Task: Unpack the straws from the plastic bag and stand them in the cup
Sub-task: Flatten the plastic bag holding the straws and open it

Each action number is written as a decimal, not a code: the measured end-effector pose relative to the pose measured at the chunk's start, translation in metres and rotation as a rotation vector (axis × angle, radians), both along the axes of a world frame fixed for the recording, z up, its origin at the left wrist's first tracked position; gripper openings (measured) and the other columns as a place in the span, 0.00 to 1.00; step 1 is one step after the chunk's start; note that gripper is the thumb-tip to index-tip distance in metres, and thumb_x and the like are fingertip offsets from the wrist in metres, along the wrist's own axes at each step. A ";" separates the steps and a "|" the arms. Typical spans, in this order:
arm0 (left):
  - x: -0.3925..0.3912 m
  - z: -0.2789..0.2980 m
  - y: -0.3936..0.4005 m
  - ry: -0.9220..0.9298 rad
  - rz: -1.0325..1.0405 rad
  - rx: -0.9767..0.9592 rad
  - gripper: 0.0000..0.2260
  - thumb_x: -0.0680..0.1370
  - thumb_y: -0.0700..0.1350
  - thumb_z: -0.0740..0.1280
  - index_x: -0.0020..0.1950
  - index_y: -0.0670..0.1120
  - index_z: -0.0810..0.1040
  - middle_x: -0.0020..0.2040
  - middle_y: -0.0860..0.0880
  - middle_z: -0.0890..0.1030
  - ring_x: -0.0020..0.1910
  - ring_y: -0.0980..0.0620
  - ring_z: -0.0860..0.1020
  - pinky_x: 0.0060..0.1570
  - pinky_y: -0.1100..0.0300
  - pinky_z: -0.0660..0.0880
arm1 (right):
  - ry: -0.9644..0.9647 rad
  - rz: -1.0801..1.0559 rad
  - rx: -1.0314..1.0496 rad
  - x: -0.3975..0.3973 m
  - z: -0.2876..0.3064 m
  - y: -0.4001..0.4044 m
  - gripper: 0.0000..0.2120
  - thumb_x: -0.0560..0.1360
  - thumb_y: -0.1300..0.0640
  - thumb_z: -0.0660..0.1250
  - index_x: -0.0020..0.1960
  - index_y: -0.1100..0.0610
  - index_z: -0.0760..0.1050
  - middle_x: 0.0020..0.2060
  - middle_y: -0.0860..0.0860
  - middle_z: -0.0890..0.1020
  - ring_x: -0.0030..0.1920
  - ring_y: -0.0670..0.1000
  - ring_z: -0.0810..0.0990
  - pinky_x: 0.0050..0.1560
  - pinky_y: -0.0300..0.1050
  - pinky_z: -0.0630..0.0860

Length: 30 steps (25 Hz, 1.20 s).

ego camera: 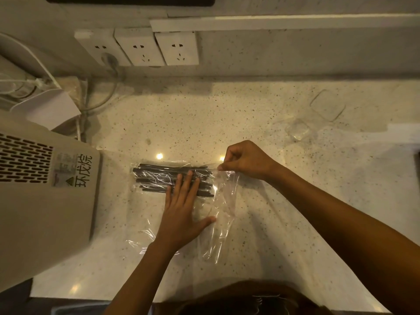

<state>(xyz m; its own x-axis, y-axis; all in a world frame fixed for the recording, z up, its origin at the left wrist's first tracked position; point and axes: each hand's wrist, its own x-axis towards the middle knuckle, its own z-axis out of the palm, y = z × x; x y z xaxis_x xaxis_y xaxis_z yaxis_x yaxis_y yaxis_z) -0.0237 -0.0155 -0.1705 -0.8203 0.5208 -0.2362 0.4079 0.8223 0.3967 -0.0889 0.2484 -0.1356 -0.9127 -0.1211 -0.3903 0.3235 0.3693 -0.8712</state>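
Observation:
Several black straws (156, 176) lie in a bundle inside a clear plastic bag (223, 214) flat on the speckled counter. My left hand (184, 208) rests flat on the bag, fingers spread over the right part of the straws. My right hand (245, 161) pinches the bag's upper right corner between thumb and fingers. A clear square cup (317, 117) stands at the back right of the counter, apart from both hands.
A beige appliance (45, 194) with a vent grille and a label fills the left side. Wall sockets (145, 47) with a plugged cable sit on the backsplash. The counter's front edge (91, 296) runs along the bottom.

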 end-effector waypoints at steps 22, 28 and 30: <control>-0.003 0.000 -0.003 -0.027 0.022 0.056 0.48 0.74 0.74 0.61 0.83 0.49 0.47 0.84 0.51 0.42 0.82 0.48 0.39 0.78 0.41 0.44 | -0.168 -0.113 -0.401 0.056 -0.011 0.009 0.06 0.78 0.61 0.70 0.51 0.64 0.83 0.45 0.49 0.88 0.49 0.46 0.86 0.50 0.37 0.80; -0.005 -0.002 -0.001 -0.032 0.054 0.070 0.46 0.75 0.73 0.60 0.83 0.50 0.47 0.84 0.52 0.41 0.82 0.49 0.39 0.78 0.41 0.45 | -0.059 -0.213 -0.252 0.062 -0.005 0.000 0.04 0.70 0.57 0.80 0.38 0.54 0.86 0.35 0.53 0.87 0.38 0.48 0.86 0.42 0.37 0.79; -0.004 0.000 -0.001 -0.036 0.060 0.074 0.46 0.75 0.73 0.59 0.83 0.49 0.47 0.84 0.52 0.42 0.82 0.50 0.38 0.78 0.42 0.45 | -0.028 -0.253 -0.199 0.059 -0.001 -0.004 0.09 0.70 0.57 0.80 0.35 0.59 0.84 0.30 0.50 0.85 0.32 0.44 0.83 0.37 0.33 0.77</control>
